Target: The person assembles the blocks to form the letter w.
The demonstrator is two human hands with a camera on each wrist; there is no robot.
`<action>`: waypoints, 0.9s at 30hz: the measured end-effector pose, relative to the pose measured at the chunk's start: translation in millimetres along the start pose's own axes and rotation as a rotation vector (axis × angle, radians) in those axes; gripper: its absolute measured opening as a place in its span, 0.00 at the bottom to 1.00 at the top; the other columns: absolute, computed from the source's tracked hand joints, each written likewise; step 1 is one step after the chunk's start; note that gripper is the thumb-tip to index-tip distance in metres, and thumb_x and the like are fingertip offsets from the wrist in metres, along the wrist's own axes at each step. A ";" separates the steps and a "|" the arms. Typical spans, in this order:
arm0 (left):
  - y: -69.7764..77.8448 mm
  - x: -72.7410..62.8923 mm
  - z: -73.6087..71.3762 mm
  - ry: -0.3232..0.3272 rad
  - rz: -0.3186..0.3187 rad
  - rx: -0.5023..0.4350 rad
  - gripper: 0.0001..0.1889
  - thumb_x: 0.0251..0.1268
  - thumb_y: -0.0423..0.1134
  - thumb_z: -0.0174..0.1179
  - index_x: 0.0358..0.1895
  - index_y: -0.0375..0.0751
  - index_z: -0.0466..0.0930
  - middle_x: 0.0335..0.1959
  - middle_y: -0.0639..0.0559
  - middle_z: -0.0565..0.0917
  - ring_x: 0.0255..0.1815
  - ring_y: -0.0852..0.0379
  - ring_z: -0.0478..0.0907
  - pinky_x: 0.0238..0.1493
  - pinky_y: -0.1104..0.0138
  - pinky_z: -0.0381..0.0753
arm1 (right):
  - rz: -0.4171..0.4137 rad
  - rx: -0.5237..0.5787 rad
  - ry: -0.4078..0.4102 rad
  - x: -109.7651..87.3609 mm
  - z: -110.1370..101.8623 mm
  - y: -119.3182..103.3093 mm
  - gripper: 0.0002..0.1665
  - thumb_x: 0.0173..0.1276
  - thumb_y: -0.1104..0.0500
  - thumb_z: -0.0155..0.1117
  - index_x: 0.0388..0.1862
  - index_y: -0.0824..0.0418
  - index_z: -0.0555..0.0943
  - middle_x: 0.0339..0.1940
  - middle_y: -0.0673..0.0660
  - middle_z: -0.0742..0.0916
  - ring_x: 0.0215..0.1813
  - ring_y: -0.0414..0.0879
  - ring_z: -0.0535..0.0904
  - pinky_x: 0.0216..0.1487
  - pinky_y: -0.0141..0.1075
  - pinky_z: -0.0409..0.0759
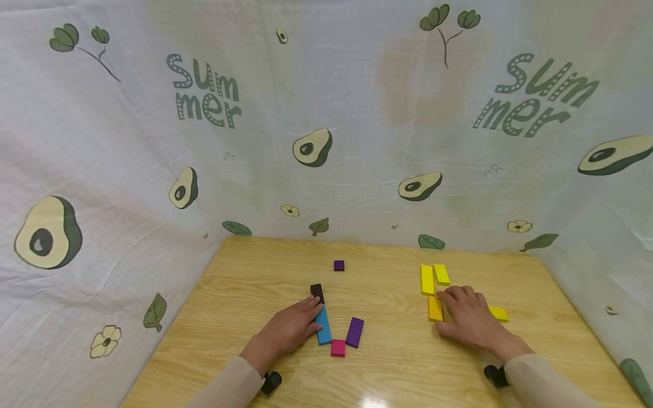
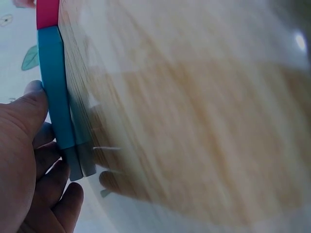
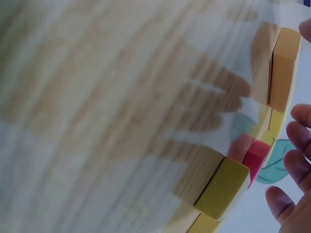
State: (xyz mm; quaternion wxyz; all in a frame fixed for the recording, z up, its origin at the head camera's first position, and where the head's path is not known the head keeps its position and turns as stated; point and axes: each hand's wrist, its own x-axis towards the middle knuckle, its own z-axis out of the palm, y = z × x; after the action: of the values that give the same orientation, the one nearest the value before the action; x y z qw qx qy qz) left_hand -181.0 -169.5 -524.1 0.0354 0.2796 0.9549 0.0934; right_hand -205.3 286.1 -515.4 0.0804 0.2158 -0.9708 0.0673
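On the left side of the wooden table, my left hand touches a blue block and a black block set end to end. Its thumb lies along the blue block's side, with the other fingers loosely bent near the black one. My right hand is beside an orange block, thumb and fingertips spread near its ends. Two yellow blocks stand just beyond. Another yellow block shows right of that hand. A red block, hidden in the head view, appears in the right wrist view.
A pink block and a purple block lie near the blue block's lower end. Farther back sits a small dark purple block. A printed white cloth rises around the table.
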 end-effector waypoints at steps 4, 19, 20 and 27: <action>-0.4 -0.7 -0.9 -0.007 -0.012 -0.002 0.30 0.85 0.54 0.50 0.80 0.41 0.69 0.81 0.46 0.69 0.83 0.48 0.64 0.79 0.53 0.71 | -0.015 -0.006 -0.005 2.6 2.0 1.4 0.36 0.64 0.42 0.73 0.64 0.63 0.83 0.59 0.63 0.82 0.62 0.62 0.73 0.59 0.64 0.72; 0.0 1.0 2.0 -0.013 -0.018 -0.026 0.30 0.85 0.54 0.51 0.80 0.42 0.69 0.82 0.48 0.68 0.83 0.49 0.64 0.80 0.53 0.70 | 0.014 0.029 0.018 0.6 6.5 -7.2 0.35 0.62 0.38 0.77 0.56 0.62 0.83 0.54 0.59 0.83 0.59 0.60 0.74 0.57 0.62 0.73; -0.1 0.9 2.2 -0.012 -0.019 -0.026 0.30 0.85 0.54 0.51 0.80 0.42 0.69 0.82 0.48 0.68 0.83 0.49 0.64 0.80 0.53 0.70 | 0.013 0.030 0.022 1.0 6.8 -9.4 0.34 0.62 0.38 0.77 0.56 0.61 0.83 0.54 0.59 0.83 0.59 0.60 0.74 0.57 0.62 0.72; -0.2 0.5 2.2 -0.006 -0.018 -0.023 0.30 0.85 0.53 0.51 0.80 0.42 0.69 0.82 0.47 0.68 0.83 0.49 0.64 0.80 0.53 0.70 | -0.030 0.009 0.070 6.8 13.4 -25.4 0.33 0.62 0.38 0.77 0.54 0.60 0.82 0.51 0.58 0.82 0.58 0.59 0.75 0.57 0.61 0.73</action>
State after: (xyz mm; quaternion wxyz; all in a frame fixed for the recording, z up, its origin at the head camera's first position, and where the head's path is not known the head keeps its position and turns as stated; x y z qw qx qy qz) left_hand -181.2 -169.0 -526.3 0.0424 0.2707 0.9562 0.1031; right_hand -202.2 258.3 -524.8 0.1143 0.2281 -0.9637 0.0781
